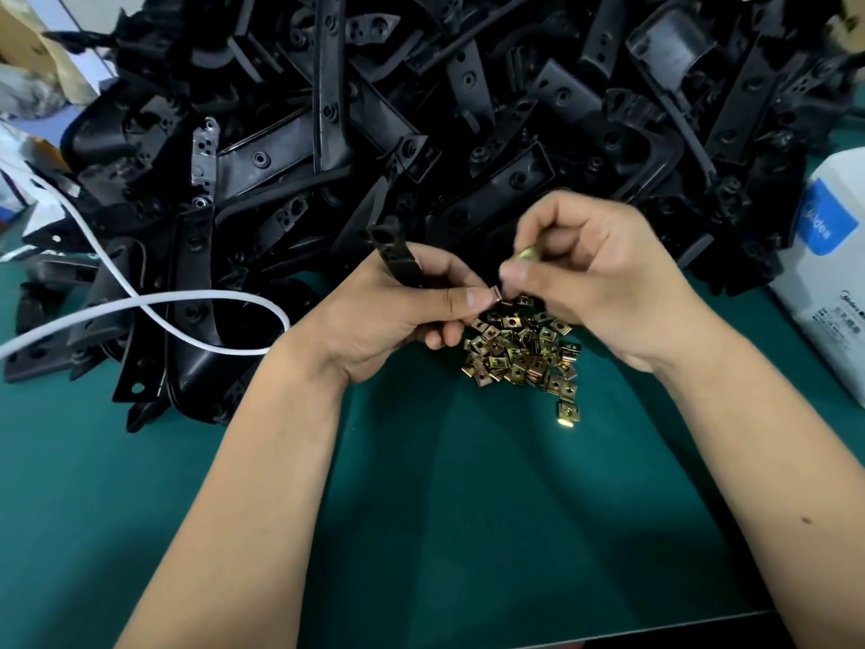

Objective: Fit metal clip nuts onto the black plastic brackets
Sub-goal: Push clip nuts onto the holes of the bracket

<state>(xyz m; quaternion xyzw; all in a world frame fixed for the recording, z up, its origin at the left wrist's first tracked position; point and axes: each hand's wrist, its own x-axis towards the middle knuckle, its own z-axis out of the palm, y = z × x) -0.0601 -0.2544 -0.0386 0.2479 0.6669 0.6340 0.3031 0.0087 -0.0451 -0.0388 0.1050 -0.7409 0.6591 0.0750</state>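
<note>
My left hand [398, 311] grips a black plastic bracket [395, 252], its upper end sticking up past my fingers. A small metal clip nut [495, 292] sits at my left thumb tip, where both hands meet. My right hand [594, 278] has curled fingers and pinches another brass-coloured clip nut [528, 253] between thumb and forefinger. Just below my hands, a heap of brass clip nuts [522, 351] lies on the green mat [468, 508]. One clip nut [568, 412] lies apart below the heap.
A big pile of black plastic brackets [421, 110] fills the far half of the table. A white cable [154, 302] loops across the left side. A white box with a blue label [828, 283] stands at the right. Cardboard sits at the far left.
</note>
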